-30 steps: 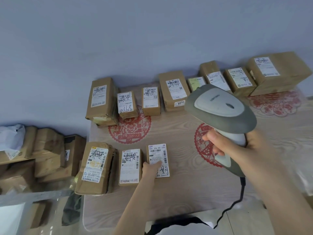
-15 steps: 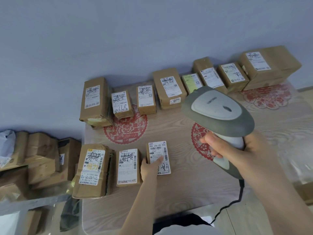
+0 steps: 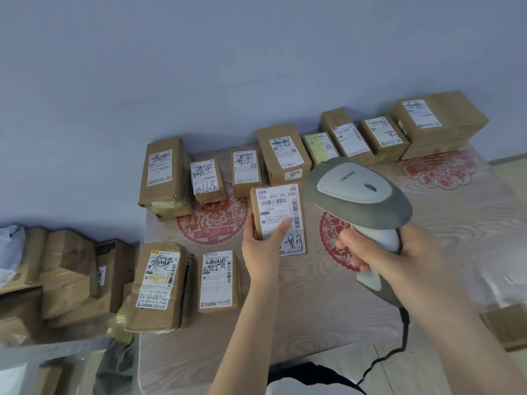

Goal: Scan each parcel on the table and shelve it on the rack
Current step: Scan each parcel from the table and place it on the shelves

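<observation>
Here left hand [image 3: 261,246] grips parcel [image 3: 278,206] left edge, scanner [image 3: 356,192] just beside.

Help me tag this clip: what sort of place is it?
Probably a small parcel depot or pickup point: rows of labelled cardboard parcels on the table, a corded barcode scanner in the right hand, more boxes stacked at the left.

Brown card, grey plastic, pale wood grain.
The parcel [image 3: 278,208] is matt brown cardboard with a smooth white paper label [image 3: 296,240]; the scanner [image 3: 356,195] is matt grey plastic; the table [image 3: 328,323] shows slightly glossy wood grain; the wall [image 3: 256,67] is matt paint.
</observation>
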